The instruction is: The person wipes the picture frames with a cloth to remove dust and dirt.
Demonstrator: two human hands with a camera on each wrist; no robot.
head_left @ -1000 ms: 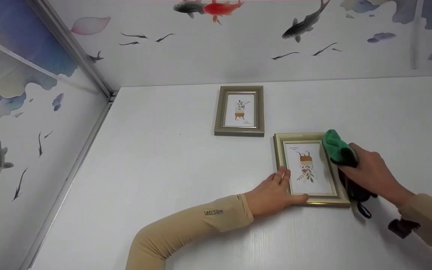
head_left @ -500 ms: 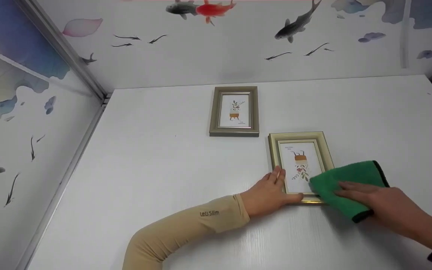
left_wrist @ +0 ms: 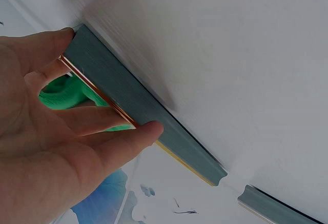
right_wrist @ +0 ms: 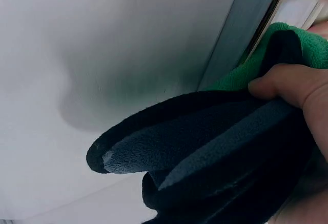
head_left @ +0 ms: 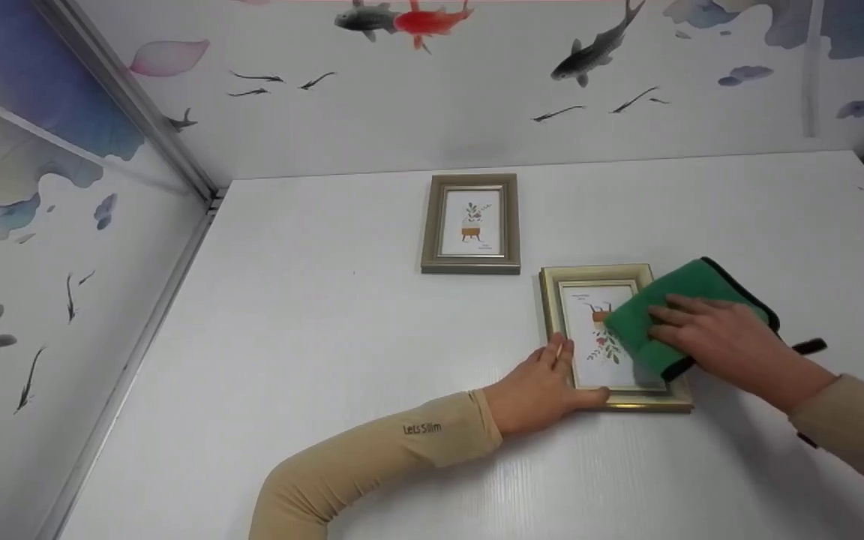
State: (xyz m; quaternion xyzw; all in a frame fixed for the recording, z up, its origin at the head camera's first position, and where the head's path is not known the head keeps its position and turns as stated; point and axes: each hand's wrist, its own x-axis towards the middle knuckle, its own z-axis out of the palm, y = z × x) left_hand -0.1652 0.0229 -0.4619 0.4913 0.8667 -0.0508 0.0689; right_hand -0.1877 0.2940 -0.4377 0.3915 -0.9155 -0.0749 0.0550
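Note:
A gold picture frame [head_left: 679, 403] with a potted-plant print, upside down in the head view, lies on the white surface. My left hand [head_left: 541, 394] grips its lower left corner, fingers along the left side and thumb at the bottom edge. In the left wrist view the fingertips and thumb [left_wrist: 51, 39] rest against the frame's grey side [left_wrist: 128, 85]. My right hand [head_left: 717, 341] holds a folded green cloth [head_left: 709, 281] over the frame's right side, covering part of the print. From the right wrist, the cloth's dark grey layers [right_wrist: 174, 142] show with the thumb pressed on them.
A second, darker picture frame [head_left: 430, 225] lies upright behind and left of the first. White panels [head_left: 477, 124] printed with fish stand at the back and left, meeting the white tabletop [head_left: 312, 315] along its edges.
My right hand moved the cloth from the frame's upper right corner down to its lower right, then back up over its right side. My left hand stays on the frame.

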